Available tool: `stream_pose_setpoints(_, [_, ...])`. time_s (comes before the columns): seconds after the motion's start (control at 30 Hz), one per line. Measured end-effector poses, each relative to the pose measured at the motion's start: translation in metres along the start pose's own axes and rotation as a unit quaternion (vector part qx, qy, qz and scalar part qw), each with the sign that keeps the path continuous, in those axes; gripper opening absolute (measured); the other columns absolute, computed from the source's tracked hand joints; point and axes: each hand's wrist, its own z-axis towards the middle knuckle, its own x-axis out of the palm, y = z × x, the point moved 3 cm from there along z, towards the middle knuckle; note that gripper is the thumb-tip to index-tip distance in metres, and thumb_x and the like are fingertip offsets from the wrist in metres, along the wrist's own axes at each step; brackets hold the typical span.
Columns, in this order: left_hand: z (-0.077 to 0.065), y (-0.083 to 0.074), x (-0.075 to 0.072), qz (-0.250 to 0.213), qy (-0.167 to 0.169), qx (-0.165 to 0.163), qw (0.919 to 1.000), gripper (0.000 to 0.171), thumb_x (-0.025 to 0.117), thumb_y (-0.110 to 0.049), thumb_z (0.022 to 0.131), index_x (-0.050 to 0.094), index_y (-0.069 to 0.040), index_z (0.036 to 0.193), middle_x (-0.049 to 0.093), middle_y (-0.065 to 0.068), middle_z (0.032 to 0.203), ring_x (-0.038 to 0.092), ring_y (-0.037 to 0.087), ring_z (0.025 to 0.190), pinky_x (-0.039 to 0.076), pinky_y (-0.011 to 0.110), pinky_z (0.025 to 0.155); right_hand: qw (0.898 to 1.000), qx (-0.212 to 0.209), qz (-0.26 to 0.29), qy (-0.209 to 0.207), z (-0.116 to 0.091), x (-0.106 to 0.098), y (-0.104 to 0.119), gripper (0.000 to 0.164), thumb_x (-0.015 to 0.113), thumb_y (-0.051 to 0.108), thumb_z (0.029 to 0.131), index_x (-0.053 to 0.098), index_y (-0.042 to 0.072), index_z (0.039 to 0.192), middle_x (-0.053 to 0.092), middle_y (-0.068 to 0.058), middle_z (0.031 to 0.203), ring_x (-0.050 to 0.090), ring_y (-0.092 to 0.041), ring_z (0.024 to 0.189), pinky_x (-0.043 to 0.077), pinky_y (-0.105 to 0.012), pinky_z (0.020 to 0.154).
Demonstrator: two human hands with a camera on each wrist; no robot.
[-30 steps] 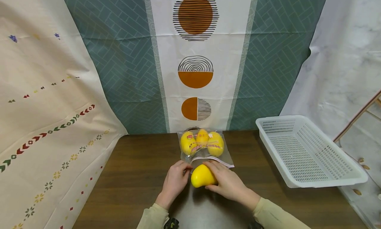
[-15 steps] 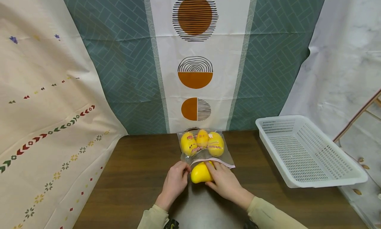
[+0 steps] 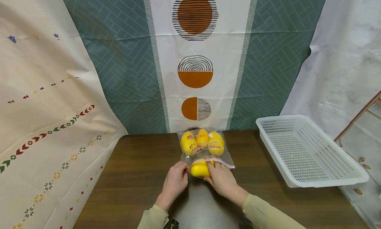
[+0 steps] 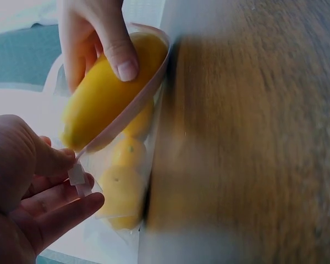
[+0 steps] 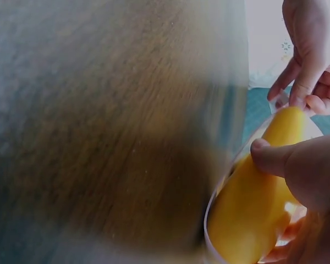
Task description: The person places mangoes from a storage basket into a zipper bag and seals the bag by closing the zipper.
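A clear zip bag with a pink rim lies on the table, its mouth toward me, and several yellow fruits sit in its far end. My right hand grips a yellow mango by its sides, thumb on the near side, right at the bag's mouth. In the left wrist view the pink rim passes around the mango, which is partly inside. My left hand pinches the left corner of the rim by the small whitish slider. The right fingertips are partly hidden behind the mango.
To the right stands a white perforated plastic basket. The brown wooden table meets a patterned cloth hanging behind the bag. More cloth closes off the left and right sides.
My right hand has pushed the mango away from me, from in front of the bag into its mouth. The left hand stays at the rim's corner almost unmoved.
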Motion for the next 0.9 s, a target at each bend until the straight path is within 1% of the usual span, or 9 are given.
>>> stream_pose_setpoints(0.13, [0.0, 0.001, 0.001, 0.001, -0.002, -0.002, 1.0, 0.035, 0.075, 0.018, 0.079, 0.063, -0.016, 0.079, 0.056, -0.008, 0.08, 0.052, 0.008, 0.069, 0.05, 0.024, 0.062, 1.0, 0.008, -0.007, -0.01, 0.003, 0.003, 0.0, 0.087, 0.092, 0.036, 0.086, 0.051, 0.008, 0.157, 0.062, -0.029, 0.138, 0.063, -0.048, 0.123, 0.056, -0.061, 0.093])
stream_pose_setpoints(0.27, [-0.001, 0.001, 0.001, 0.0, -0.004, 0.0, 1.0, 0.035, 0.076, 0.017, 0.079, 0.063, -0.016, 0.079, 0.056, -0.008, 0.08, 0.053, 0.008, 0.07, 0.051, 0.024, 0.063, 1.0, 0.022, -0.016, -0.009, 0.007, 0.006, -0.001, 0.088, 0.091, 0.038, 0.086, 0.05, 0.01, 0.159, 0.06, -0.029, 0.141, 0.063, -0.049, 0.123, 0.055, -0.061, 0.093])
stream_pose_setpoints(0.37, [-0.001, 0.001, 0.001, 0.0, -0.004, 0.001, 1.0, 0.035, 0.077, 0.016, 0.079, 0.063, -0.016, 0.079, 0.057, -0.008, 0.08, 0.053, 0.008, 0.07, 0.051, 0.024, 0.063, 0.999, 0.03, -0.013, -0.005, 0.008, 0.008, -0.001, 0.088, 0.09, 0.038, 0.087, 0.048, 0.01, 0.16, 0.059, -0.029, 0.144, 0.063, -0.049, 0.124, 0.054, -0.062, 0.095])
stream_pose_setpoints(0.5, [-0.001, 0.001, 0.001, 0.004, -0.008, 0.002, 1.0, 0.034, 0.077, 0.015, 0.079, 0.063, -0.016, 0.079, 0.056, -0.008, 0.079, 0.052, 0.008, 0.069, 0.051, 0.024, 0.063, 1.0, 0.024, -0.006, -0.004, 0.007, 0.01, -0.001, 0.081, 0.086, 0.033, 0.09, 0.049, 0.01, 0.159, 0.057, -0.027, 0.148, 0.056, -0.05, 0.134, 0.05, -0.064, 0.103])
stream_pose_setpoints(0.6, [-0.002, 0.0, 0.0, 0.006, -0.011, 0.003, 0.9999, 0.034, 0.077, 0.015, 0.078, 0.063, -0.016, 0.079, 0.056, -0.008, 0.079, 0.052, 0.008, 0.069, 0.051, 0.024, 0.063, 1.0, 0.014, -0.009, -0.007, 0.007, 0.011, 0.0, 0.073, 0.083, 0.028, 0.092, 0.053, 0.012, 0.157, 0.055, -0.026, 0.151, 0.051, -0.05, 0.14, 0.046, -0.065, 0.108])
stream_pose_setpoints(0.8, [-0.002, 0.0, 0.0, 0.006, -0.009, 0.005, 0.9999, 0.033, 0.077, 0.016, 0.078, 0.064, -0.015, 0.078, 0.056, -0.008, 0.079, 0.052, 0.008, 0.069, 0.051, 0.025, 0.063, 1.0, -0.01, -0.011, -0.023, 0.008, 0.015, -0.002, 0.053, 0.083, 0.019, 0.093, 0.066, 0.016, 0.144, 0.053, -0.023, 0.155, 0.049, -0.054, 0.141, 0.04, -0.067, 0.113])
stream_pose_setpoints(0.9, [-0.002, 0.0, 0.0, 0.005, -0.006, 0.003, 1.0, 0.033, 0.077, 0.015, 0.078, 0.065, -0.015, 0.078, 0.056, -0.009, 0.078, 0.052, 0.008, 0.069, 0.051, 0.025, 0.062, 0.999, -0.024, -0.014, -0.032, 0.01, 0.019, -0.004, 0.049, 0.083, 0.014, 0.093, 0.069, 0.017, 0.139, 0.052, -0.022, 0.157, 0.047, -0.054, 0.142, 0.038, -0.067, 0.115])
